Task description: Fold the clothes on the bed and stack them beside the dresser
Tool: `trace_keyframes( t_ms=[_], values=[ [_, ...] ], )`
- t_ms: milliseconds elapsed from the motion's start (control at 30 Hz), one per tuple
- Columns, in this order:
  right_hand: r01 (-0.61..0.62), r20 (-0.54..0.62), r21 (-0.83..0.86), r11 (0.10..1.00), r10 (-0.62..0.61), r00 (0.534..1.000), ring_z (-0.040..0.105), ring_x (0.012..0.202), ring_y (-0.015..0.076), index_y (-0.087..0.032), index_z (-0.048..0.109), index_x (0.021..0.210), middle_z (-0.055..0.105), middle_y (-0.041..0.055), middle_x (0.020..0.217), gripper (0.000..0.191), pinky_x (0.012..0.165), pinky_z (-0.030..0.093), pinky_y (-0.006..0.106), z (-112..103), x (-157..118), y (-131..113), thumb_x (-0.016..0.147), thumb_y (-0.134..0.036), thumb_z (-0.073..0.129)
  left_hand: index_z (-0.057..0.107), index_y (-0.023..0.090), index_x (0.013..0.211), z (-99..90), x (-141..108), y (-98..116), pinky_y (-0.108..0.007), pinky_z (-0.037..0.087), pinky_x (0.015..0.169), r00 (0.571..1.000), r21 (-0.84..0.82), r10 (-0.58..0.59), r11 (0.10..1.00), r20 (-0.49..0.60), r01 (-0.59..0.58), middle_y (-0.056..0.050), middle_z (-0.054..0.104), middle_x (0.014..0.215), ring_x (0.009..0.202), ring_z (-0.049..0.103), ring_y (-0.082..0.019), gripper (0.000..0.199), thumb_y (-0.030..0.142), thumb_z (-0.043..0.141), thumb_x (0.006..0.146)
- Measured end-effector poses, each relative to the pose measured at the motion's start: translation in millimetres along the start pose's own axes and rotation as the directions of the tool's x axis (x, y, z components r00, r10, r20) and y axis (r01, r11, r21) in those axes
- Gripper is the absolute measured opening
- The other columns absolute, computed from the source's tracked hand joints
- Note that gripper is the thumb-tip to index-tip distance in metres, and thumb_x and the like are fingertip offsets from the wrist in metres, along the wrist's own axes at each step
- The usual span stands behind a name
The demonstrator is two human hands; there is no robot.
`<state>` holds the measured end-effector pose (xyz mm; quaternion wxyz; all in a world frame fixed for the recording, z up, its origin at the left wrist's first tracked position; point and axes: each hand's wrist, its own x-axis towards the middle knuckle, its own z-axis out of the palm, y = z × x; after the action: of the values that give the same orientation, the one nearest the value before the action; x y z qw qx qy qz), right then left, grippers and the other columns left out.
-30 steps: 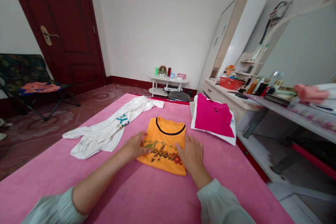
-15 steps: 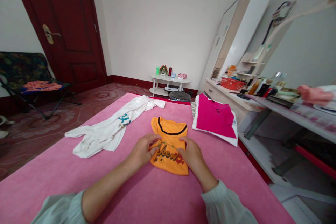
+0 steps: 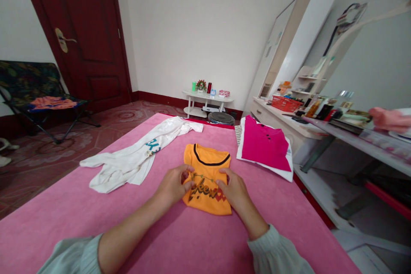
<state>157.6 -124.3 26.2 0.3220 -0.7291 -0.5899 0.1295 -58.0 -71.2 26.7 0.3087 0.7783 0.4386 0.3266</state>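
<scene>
A folded orange shirt [image 3: 207, 169] with a black-edged neckline and printed letters lies on the pink bed cover [image 3: 180, 239]. At its left edge, my left hand [image 3: 176, 183] has thumb and fingers closed on the fabric. My right hand [image 3: 233, 186] grips the right edge in the same way, its thumb on top of the print. To the left a white long-sleeved shirt [image 3: 128, 160] is spread out, somewhat wrinkled. On the right lies a stack of folded clothes with a magenta shirt [image 3: 265, 145] on top.
A dressing table with a red basket [image 3: 286, 103] and bottles stands along the right side. Beyond the bed is a small white shelf table [image 3: 208, 96]. A folding chair [image 3: 48, 102] with clothing on it stands at the left, near a dark red door [image 3: 86, 30].
The view has shifted slightly. Both hands remain at the sides of the orange shirt, whose printed front now looks a little flatter and wider.
</scene>
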Motion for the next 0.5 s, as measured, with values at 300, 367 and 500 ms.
trace_keyframes(
  t_ms=[300, 367, 500],
  values=[
    [0.132, -0.068, 0.137, 0.982, -0.124, 0.990, 0.061, 0.100, 0.0218, -0.017, 0.063, 0.110, 0.067, 0.0082, 0.109, 0.035, 0.090, 0.046, 0.034, 5, -4, -9, 0.078, -0.021, 0.051, 0.069, 0.018, 0.087, 9.0, -11, 23, -0.023, 0.044, 0.066, 0.990, -0.191, 0.141, 0.972, -0.010, -0.140, -0.003, 0.066, 0.082, 0.072, 0.059, -0.014, 0.017, 0.019, 0.055, 0.078],
    [0.164, -0.067, 0.203, 0.965, -0.154, 0.986, 0.061, 0.100, 0.0217, -0.017, 0.065, 0.108, 0.067, 0.0092, 0.108, 0.032, 0.090, 0.045, 0.034, 8, -6, -13, 0.083, -0.029, 0.050, 0.070, 0.018, 0.087, 12.7, -14, 29, -0.024, 0.045, 0.067, 0.987, -0.239, 0.160, 0.958, -0.013, -0.158, -0.004, 0.066, 0.083, 0.074, 0.059, -0.014, 0.017, 0.018, 0.055, 0.078],
    [0.166, -0.031, 0.328, 0.930, -0.165, 0.986, 0.062, 0.095, 0.0220, -0.016, 0.068, 0.099, 0.068, 0.0099, 0.100, 0.038, 0.087, 0.046, 0.034, 11, -9, -21, 0.088, -0.044, 0.045, 0.070, 0.018, 0.081, 24.5, -21, 37, -0.025, 0.047, 0.072, 0.970, -0.334, 0.243, 0.915, 0.011, -0.226, -0.005, 0.066, 0.083, 0.078, 0.061, -0.015, 0.018, 0.012, 0.053, 0.077]
  ],
)
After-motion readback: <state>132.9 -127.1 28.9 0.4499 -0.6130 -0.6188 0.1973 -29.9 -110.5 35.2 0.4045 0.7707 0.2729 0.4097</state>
